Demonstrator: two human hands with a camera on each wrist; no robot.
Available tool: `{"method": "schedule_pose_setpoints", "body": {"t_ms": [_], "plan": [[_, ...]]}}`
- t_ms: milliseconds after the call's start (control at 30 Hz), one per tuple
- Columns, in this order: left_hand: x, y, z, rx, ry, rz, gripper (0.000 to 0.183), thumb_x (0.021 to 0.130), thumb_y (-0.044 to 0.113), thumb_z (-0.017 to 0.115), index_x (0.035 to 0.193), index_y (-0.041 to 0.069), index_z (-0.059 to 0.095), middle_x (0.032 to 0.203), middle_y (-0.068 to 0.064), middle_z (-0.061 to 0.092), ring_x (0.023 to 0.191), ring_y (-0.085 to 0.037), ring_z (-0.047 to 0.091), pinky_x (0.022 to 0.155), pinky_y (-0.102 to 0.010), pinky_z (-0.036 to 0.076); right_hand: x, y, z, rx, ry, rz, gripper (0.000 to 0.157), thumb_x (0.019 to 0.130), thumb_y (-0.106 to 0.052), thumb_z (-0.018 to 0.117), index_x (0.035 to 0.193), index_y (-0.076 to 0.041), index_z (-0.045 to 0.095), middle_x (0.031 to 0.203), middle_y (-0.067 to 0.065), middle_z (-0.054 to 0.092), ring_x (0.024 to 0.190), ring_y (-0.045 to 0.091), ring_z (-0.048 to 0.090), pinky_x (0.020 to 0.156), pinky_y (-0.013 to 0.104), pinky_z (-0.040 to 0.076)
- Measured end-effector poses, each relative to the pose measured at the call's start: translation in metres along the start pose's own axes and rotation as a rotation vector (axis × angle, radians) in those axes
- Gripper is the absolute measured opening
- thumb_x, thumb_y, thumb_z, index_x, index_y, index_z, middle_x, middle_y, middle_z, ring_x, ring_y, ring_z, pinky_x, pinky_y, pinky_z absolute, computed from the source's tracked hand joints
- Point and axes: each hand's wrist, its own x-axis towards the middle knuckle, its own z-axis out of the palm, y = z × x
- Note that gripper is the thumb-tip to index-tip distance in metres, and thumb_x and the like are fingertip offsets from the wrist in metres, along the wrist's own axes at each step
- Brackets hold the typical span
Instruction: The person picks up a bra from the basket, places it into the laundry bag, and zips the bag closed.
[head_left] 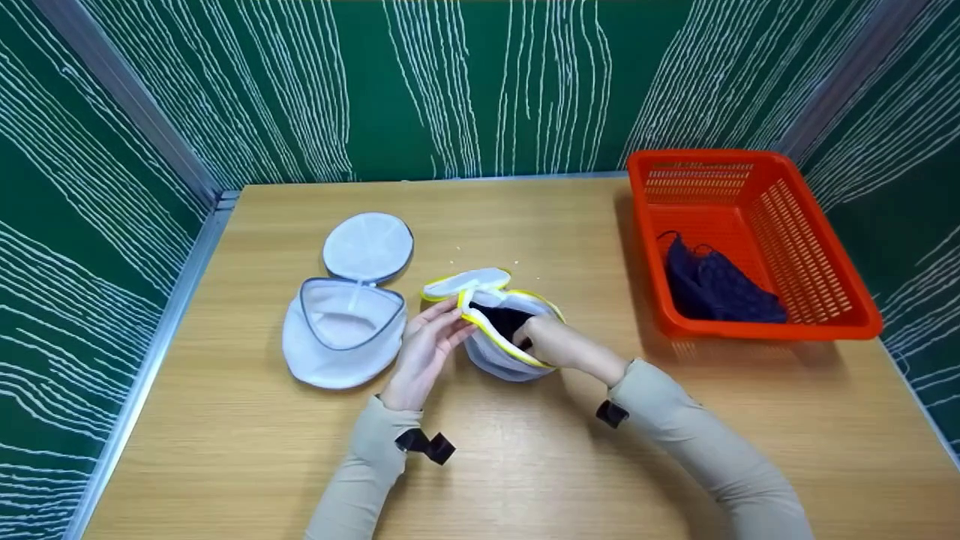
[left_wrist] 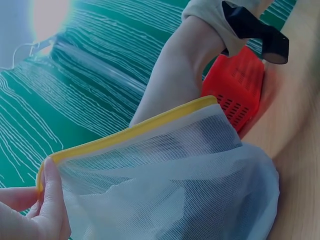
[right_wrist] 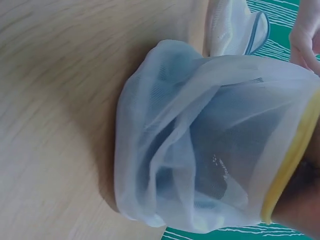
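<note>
A white mesh laundry bag (head_left: 501, 361) with a yellow zipper edge stands with its mouth spread. My left hand (head_left: 422, 352) pinches the yellow edge on the left side of the mouth, thumb (left_wrist: 52, 185) on the near face of the mesh. My right hand (head_left: 546, 339) reaches inside the bag, against a dark cloth (head_left: 504, 319) that also shows dimly through the mesh. Its fingertips are hidden by the cloth and the bag wall, so its hold is unclear. Beside my left hand lies a second white mesh bag (head_left: 337, 369) with grey trim, its round lid (head_left: 367, 246) folded back.
An orange-red plastic basket (head_left: 757, 330) stands at the right of the wooden table (head_left: 495, 465), with a dark blue cloth (head_left: 724, 289) in it. Green walls (head_left: 495, 90) with white streaks enclose the back and sides. Small white specks lie behind the yellow-edged bag.
</note>
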Motion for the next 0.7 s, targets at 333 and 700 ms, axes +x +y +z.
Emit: {"method": "schedule_pose_setpoints", "body": {"t_ms": [333, 700], "plan": [[0.001, -0.003, -0.005, 0.017, -0.012, 0.016, 0.025, 0.085, -0.012, 0.041, 0.087, 0.003, 0.061, 0.085, -0.011, 0.06, 0.072, -0.018, 0.059, 0.069, -0.029, 0.052, -0.007, -0.001, -0.005, 0.05, -0.02, -0.002, 0.013, 0.071, 0.002, 0.06, 0.079, -0.001, 0.069, 0.073, 0.002, 0.065, 0.065, 0.005, 0.051, 0.058, 0.021, 0.047], [0.001, -0.003, -0.009, 0.06, 0.004, 0.026, 0.024, 0.084, -0.012, 0.042, 0.088, 0.002, 0.061, 0.082, -0.008, 0.061, 0.07, -0.017, 0.059, 0.067, -0.028, 0.052, -0.033, -0.001, -0.032, 0.307, 0.208, 0.101, 0.018, 0.081, -0.008, 0.062, 0.096, 0.002, 0.065, 0.087, 0.012, 0.067, 0.076, 0.019, 0.063, 0.064, 0.028, 0.052]]}}
